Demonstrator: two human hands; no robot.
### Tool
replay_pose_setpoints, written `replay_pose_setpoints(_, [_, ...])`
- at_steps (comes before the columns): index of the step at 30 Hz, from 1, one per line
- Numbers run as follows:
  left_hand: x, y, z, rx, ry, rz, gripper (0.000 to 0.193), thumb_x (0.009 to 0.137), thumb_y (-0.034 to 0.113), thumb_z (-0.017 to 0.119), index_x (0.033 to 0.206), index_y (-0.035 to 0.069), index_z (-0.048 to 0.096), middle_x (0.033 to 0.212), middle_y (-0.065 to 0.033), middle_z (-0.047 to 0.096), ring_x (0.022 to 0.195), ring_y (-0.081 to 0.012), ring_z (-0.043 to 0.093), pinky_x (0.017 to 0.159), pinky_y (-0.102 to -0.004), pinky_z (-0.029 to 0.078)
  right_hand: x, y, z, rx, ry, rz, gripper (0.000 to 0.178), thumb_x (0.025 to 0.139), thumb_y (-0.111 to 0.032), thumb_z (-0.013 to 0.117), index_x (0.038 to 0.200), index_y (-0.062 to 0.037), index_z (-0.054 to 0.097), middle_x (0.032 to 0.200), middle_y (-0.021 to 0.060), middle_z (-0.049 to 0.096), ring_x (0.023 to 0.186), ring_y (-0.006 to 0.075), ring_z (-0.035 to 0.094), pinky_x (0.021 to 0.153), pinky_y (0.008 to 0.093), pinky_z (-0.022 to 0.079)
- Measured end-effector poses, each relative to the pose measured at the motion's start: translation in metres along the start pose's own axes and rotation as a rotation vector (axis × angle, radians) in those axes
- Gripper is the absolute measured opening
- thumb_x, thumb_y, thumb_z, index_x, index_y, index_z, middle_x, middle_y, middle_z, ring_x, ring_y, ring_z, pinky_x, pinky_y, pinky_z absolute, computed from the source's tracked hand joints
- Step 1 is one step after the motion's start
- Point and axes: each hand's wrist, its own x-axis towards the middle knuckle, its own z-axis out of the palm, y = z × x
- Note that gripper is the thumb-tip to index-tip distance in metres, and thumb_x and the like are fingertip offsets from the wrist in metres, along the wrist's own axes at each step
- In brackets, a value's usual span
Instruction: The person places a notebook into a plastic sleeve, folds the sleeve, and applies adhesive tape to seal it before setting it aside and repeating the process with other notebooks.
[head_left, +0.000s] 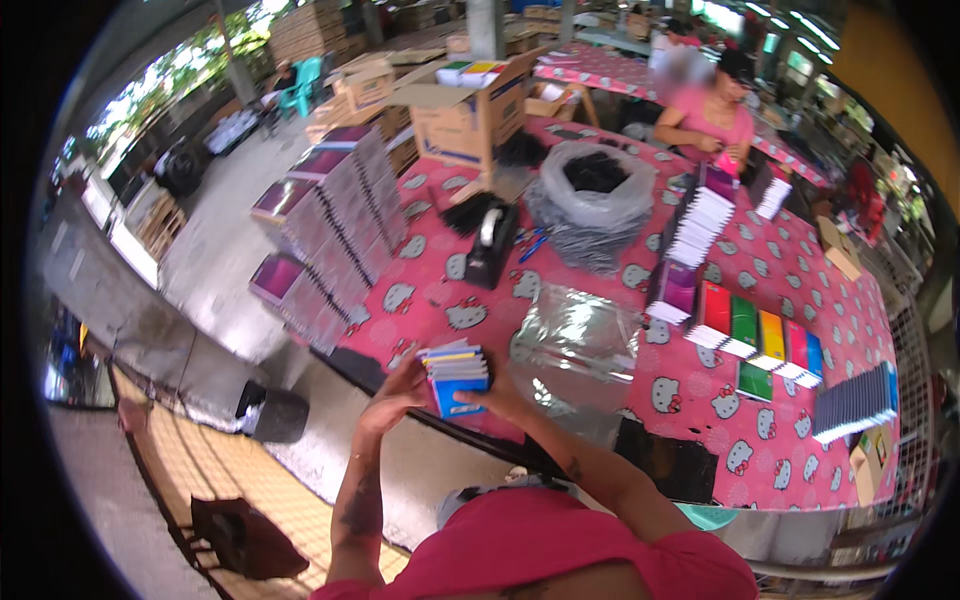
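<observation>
A small stack of notebooks [462, 394] is upright between my hands at the table's near edge, a blue cover facing me and several white and coloured edges behind it. Around its left side curl the fingers of my left hand [393, 400]. My right hand [503, 393] grips the right side, thumb across the blue cover. Just right of my hands, clear plastic sheets or bags [580, 340] lie flat on the pink patterned tablecloth [465, 315]. Beyond the notebooks stands a black tape dispenser [490, 255], with blue pens [533, 246] beside it.
Tall stacks of wrapped purple notebooks [325, 230] line the table's left edge. A plastic bag of black pieces [590, 200] and a cardboard box [455, 125] stand farther back. Coloured notebooks [745, 325] are rowed at right. Across the table a person in pink [710, 120] handles something pink.
</observation>
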Motion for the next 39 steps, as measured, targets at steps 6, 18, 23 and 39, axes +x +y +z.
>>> replay_pose_setpoints(6, [-0.002, -0.069, -0.001, 0.632, 0.220, 0.129, 0.099, 0.074, -0.009, 0.071, 0.151, 0.004, 0.011, 0.140, -0.0134, 0.046, 0.131, -0.0220, 0.045, 0.108, -0.0371, 0.039, -0.008, 0.015, 0.014, -0.107, -0.057, 0.002, 0.101, 0.064, -0.031, 0.093, 0.139, -0.0030, 0.033, 0.128, 0.0135, 0.053, 0.122, 0.0231, 0.052, 0.103, 0.0383, 0.044])
replay_pose_setpoints(18, [-0.002, 0.041, 0.069, 1.499, 0.290, 0.400, 0.106, 0.069, 0.022, 0.085, 0.150, -0.004, 0.021, 0.142, -0.0227, 0.044, 0.132, -0.0361, 0.046, 0.109, -0.0456, 0.039, 0.002, 0.032, -0.017, -0.370, -0.154, -0.134, 0.085, 0.068, -0.019, 0.090, 0.133, -0.0031, 0.037, 0.122, 0.0143, 0.058, 0.113, 0.0245, 0.059, 0.095, 0.0382, 0.048])
replay_pose_setpoints(23, [0.016, 0.014, 0.073, 1.861, 0.085, 0.362, 0.088, 0.063, 0.037, 0.086, 0.127, -0.006, 0.043, 0.118, -0.0211, 0.058, 0.115, -0.0385, 0.057, 0.096, -0.0482, 0.046, -0.004, 0.028, -0.005, -0.378, -0.170, -0.110, 0.085, 0.067, -0.014, 0.088, 0.135, -0.0019, 0.038, 0.120, 0.0156, 0.058, 0.114, 0.0266, 0.059, 0.097, 0.0394, 0.047])
replay_pose_setpoints(39, [0.053, -0.001, 0.124, 0.267, 0.074, 0.325, 0.072, 0.069, 0.014, 0.090, 0.124, 0.001, 0.047, 0.110, -0.0081, 0.065, 0.102, -0.0156, 0.063, 0.090, -0.0316, 0.053, -0.093, -0.166, -0.075, -0.327, 0.181, -0.105, 0.077, 0.068, -0.002, 0.086, 0.132, -0.0024, 0.043, 0.127, 0.0106, 0.052, 0.122, 0.0216, 0.052, 0.109, 0.0398, 0.040])
